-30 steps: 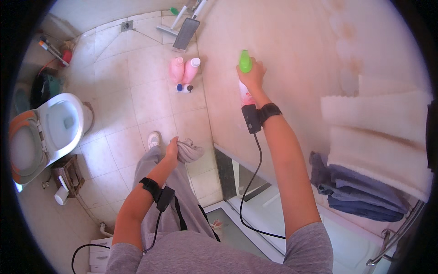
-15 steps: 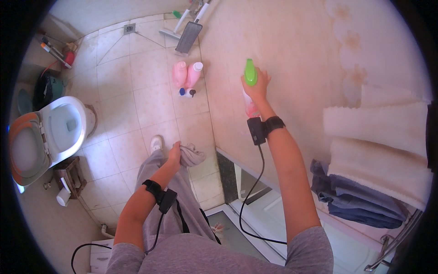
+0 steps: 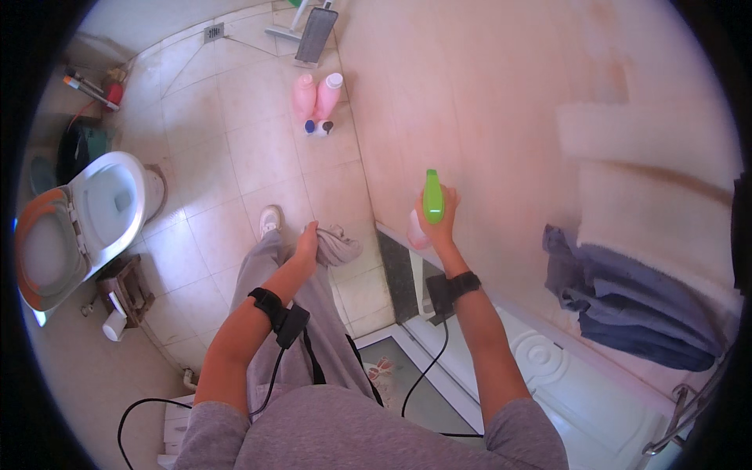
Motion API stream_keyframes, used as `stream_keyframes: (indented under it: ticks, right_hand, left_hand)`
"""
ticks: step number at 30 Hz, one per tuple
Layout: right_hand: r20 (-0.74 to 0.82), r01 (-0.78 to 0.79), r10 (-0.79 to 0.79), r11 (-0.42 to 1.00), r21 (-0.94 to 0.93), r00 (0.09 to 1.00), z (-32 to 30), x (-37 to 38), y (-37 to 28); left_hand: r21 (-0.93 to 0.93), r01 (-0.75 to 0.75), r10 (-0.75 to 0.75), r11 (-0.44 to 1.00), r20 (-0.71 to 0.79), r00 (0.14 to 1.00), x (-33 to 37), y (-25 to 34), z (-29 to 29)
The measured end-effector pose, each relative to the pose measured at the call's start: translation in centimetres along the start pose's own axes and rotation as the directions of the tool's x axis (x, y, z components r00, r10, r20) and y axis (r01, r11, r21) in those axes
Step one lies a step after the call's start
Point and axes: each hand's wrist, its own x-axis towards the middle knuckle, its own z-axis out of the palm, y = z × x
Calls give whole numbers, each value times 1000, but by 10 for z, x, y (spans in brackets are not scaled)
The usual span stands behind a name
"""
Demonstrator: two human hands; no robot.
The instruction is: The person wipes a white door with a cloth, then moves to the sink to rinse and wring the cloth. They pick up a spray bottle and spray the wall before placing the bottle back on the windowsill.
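My right hand (image 3: 443, 222) is wrapped round a spray bottle with a bright green trigger head (image 3: 433, 196). Its pale pink lower part (image 3: 418, 232) shows below, beside the tiled wall. Lower and to the left, my left hand (image 3: 307, 244) grips a greyish cloth (image 3: 338, 246) that hangs bunched beside my leg. Some of the left fingers are hidden behind the hand. Each wrist wears a black strap with a small box and a cable.
On the floor ahead stand two pink bottles (image 3: 316, 95) and smaller bottles with dark caps (image 3: 318, 128). A squeegee and flat mop (image 3: 316, 37) lean beyond them. The toilet (image 3: 110, 200), lid up, is at left. Towels (image 3: 650, 211) hang at right, above a white door (image 3: 540, 352).
My right hand has come back nearer to me, bringing the spray bottle down along the wall. My left hand still holds the cloth, slightly higher. The view has shifted a little.
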Motion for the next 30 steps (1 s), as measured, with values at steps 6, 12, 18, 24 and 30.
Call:
stream_keyframes:
  ticks: [6, 12, 18, 24, 30]
  right_hand:
    - [-71, 11, -12, 1000, -20, 997, -15, -66, 8]
    - [-33, -129, 127, 989, -74, 991, -24, -123, 27]
    - [3, -198, 200, 971, -138, 980, -43, -184, 33]
    - [28, -259, 259, 966, 6, 966, -46, -233, 48]
    - [126, -316, 338, 933, -171, 933, -42, -267, 55]
  left_hand:
    - [112, 43, -36, 993, -64, 997, -18, -23, 5]
    - [81, 67, -63, 994, -46, 997, -27, -40, 3]
    - [108, 36, -31, 994, -46, 998, -42, -56, 11]
    - [110, 52, -49, 993, -27, 998, -42, -75, 18]
    - [128, 67, -67, 989, -9, 998, -27, -96, 13]
